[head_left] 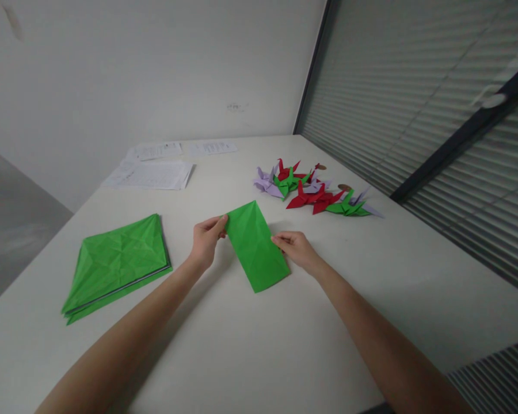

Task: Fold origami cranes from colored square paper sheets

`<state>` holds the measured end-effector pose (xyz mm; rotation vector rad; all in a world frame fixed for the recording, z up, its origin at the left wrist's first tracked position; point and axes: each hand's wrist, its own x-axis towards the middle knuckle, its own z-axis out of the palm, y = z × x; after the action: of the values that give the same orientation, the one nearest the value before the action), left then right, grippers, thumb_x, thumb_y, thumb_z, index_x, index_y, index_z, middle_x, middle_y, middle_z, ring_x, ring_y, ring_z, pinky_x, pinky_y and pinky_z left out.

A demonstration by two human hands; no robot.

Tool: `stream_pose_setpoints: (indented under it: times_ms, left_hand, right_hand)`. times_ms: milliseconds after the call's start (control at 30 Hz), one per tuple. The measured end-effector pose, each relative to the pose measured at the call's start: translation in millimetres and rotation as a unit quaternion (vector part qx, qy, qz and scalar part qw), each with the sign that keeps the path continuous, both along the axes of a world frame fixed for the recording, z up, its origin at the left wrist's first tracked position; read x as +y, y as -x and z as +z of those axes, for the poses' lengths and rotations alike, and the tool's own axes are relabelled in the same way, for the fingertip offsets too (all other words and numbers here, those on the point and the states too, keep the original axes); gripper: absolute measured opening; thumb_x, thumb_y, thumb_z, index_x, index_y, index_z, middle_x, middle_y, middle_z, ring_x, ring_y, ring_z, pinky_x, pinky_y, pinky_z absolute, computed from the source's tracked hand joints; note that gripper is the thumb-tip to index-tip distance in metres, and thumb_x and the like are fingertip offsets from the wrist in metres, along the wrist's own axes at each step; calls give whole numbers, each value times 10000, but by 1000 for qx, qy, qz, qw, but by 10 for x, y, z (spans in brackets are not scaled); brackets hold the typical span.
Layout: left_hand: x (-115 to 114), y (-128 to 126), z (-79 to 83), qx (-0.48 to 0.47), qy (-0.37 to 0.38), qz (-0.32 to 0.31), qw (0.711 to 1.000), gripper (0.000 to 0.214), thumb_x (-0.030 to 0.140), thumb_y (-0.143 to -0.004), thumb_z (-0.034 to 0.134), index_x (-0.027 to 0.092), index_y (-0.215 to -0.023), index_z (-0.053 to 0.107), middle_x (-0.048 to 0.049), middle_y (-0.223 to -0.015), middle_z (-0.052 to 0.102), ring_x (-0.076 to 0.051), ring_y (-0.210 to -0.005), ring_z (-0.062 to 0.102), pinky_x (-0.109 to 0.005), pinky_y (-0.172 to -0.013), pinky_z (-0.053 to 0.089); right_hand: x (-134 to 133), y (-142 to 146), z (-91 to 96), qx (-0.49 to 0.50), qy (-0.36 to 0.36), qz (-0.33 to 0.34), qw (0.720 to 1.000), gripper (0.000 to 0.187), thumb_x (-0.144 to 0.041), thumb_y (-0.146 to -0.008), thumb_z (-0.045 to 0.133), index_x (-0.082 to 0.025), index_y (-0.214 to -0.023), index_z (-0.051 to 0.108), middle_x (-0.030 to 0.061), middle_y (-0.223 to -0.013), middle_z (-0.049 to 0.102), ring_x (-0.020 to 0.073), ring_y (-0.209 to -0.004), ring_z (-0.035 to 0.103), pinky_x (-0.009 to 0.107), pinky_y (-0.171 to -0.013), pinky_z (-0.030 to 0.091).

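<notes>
Between my hands is a green sheet of origami paper (258, 248), folded into a rectangle with faint creases across it. My left hand (208, 237) pinches its upper left corner between thumb and fingers. On the opposite long edge, my right hand (297, 247) has its fingertips closed on the paper. The sheet is tilted, and a shadow falls on the table beside it. To the left of my left hand lies a stack of creased green paper sheets (120, 252), with a dark layer showing along its edge.
Several folded paper cranes in red (302, 198), green (349, 206) and lilac (267, 181) sit in a cluster on the white table (224, 356), beyond my right hand. Printed papers (153, 174) lie at the back left. A wall and window blinds (414, 115) border the table.
</notes>
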<state>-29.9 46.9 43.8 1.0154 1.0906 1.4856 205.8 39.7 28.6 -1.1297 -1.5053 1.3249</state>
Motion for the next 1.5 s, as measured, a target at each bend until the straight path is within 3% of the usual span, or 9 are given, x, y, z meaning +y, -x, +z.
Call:
stream_pose_setpoints:
  times_ms: [100,167,400,600,767,900,1033,1167,1500]
  left_hand:
    - [25,27,-26,-34,9,9,999,340,450,-623,812,147,-615,659,39,-542,501,-70,-520,433,-198,-512,384]
    - [25,31,-30,-56,8,14,998,342,451,-616,822,147,-642,666,39,-561,530,-68,-530,456,-193,-530,407]
    - [-74,-63,-34,-56,79,-100,990,460,356,-543,883,159,-911,692,-64,-883,723,-180,-772,662,-292,-683,537]
    - [-155,-182,-116,-81,105,-130,983,321,341,-577,867,96,-676,684,-70,-685,703,-130,-618,643,-258,-652,549]
    - [-216,-296,-162,-183,118,-46,975,265,279,-613,865,103,-672,676,-48,-671,705,-125,-689,684,-254,-769,578]
    - [-366,-452,-187,-220,134,-84,963,331,298,-552,898,94,-732,710,-71,-747,738,-126,-677,689,-246,-752,584]
    - [-465,-540,-209,-199,109,-104,968,376,317,-549,897,102,-802,720,-62,-775,740,-135,-649,677,-287,-725,586]
    - [-409,-485,-237,-132,86,-45,987,351,334,-520,897,100,-666,680,-23,-610,675,-109,-542,605,-263,-616,539]
    - [-240,-338,-282,-119,103,9,988,397,348,-476,903,94,-680,677,-31,-615,675,-121,-532,615,-291,-621,547]
  right_hand:
    - [-38,-71,67,15,89,167,982,304,-405,-645,805,-166,-812,723,17,-743,714,166,-690,644,292,-649,506]
    - [-58,-95,91,27,125,218,968,365,-343,-611,835,-165,-908,721,33,-839,739,184,-772,677,327,-731,531]
    - [43,-112,43,63,96,22,993,307,-299,-561,862,-155,-790,717,41,-800,736,167,-714,663,311,-713,512]
    - [115,-69,47,223,29,-192,955,481,-458,-578,830,-235,-965,650,18,-880,725,202,-786,662,335,-709,508]
    - [-10,178,-12,291,64,-111,948,503,-663,-628,719,-273,-934,632,28,-965,713,188,-803,650,309,-658,482]
    - [-153,416,-171,237,106,-55,964,413,-496,-561,840,-202,-788,660,50,-829,710,177,-714,622,319,-671,466]
    - [-196,489,-240,225,74,-104,966,315,-412,-593,831,-195,-734,651,9,-734,676,145,-644,569,302,-640,450]
    - [-175,455,-166,200,45,-152,967,337,-399,-549,843,-212,-659,585,-35,-598,578,118,-545,463,276,-538,400]
    - [21,202,-166,141,47,-227,963,387,-500,-520,835,-190,-508,604,9,-544,580,132,-547,478,309,-571,380]
